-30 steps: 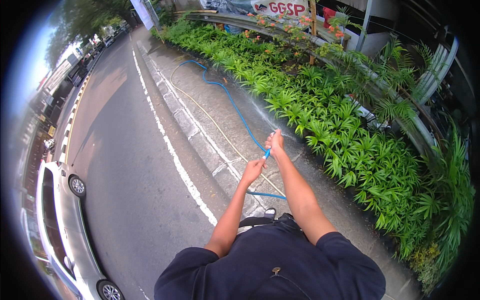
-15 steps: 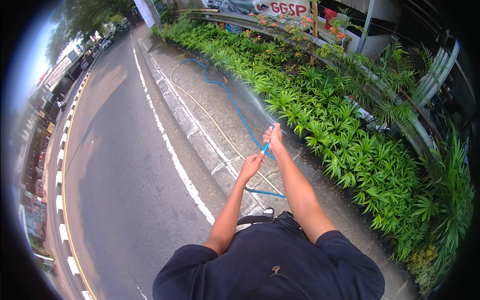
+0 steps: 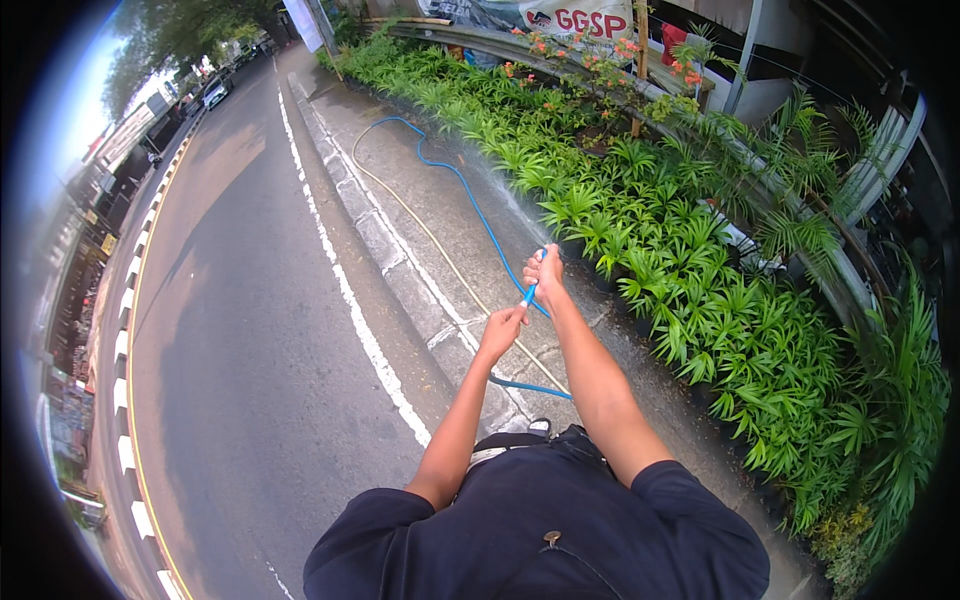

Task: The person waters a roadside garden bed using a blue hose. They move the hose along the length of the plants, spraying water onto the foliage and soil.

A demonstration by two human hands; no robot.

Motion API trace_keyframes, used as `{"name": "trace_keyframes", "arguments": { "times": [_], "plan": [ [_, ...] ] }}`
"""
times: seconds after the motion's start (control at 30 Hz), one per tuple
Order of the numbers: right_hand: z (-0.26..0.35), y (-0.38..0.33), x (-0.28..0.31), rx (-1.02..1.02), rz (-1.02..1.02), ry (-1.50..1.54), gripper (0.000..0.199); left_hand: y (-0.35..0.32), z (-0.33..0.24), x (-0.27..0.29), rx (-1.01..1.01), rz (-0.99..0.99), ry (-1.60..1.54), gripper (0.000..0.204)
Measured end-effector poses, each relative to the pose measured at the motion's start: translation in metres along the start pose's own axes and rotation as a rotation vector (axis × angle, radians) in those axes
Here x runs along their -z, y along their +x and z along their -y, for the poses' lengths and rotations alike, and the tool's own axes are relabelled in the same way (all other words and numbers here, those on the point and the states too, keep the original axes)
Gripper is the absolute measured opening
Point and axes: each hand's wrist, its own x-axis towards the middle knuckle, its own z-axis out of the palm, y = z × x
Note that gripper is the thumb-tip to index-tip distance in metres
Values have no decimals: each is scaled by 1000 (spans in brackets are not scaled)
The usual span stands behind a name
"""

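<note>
Out in front of me, my right hand point(image 3: 543, 274) is closed round the end of a blue garden hose point(image 3: 482, 214). Just below and left of it, my left hand point(image 3: 504, 330) grips the same hose, with a short blue and white stretch showing between the two. A thin water spray point(image 3: 518, 208) leaves the hose end toward the far left, along the edge of the green plants point(image 3: 690, 290). From my hands the hose runs over the pavement point(image 3: 440, 190), and a pale yellow length point(image 3: 440, 255) loops back beside it.
To my left, a curb with a white line point(image 3: 345, 290) borders the asphalt road point(image 3: 250, 330), where a car point(image 3: 216, 90) is far ahead. Potted plants line the right side, before a metal guardrail point(image 3: 740, 150) and a banner point(image 3: 575, 18). My shoe point(image 3: 540, 425) is on the pavement.
The scene has shifted slightly to the right in view, and the car on the road looks nearer. Both hands keep their grip on the hose, and water still sprays.
</note>
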Motion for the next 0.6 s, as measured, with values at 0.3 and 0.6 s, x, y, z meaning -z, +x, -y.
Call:
{"name": "trace_keyframes", "arguments": {
  "times": [0.3, 0.6],
  "plan": [
    [9, 4, 15, 71, -167, -47, 38, 4, -4, -15, -4, 6, 24, 42],
    [22, -10, 56, 148, -541, -88, 45, 6, 9, -48, 13, 114, 127, 43]
  ]
}}
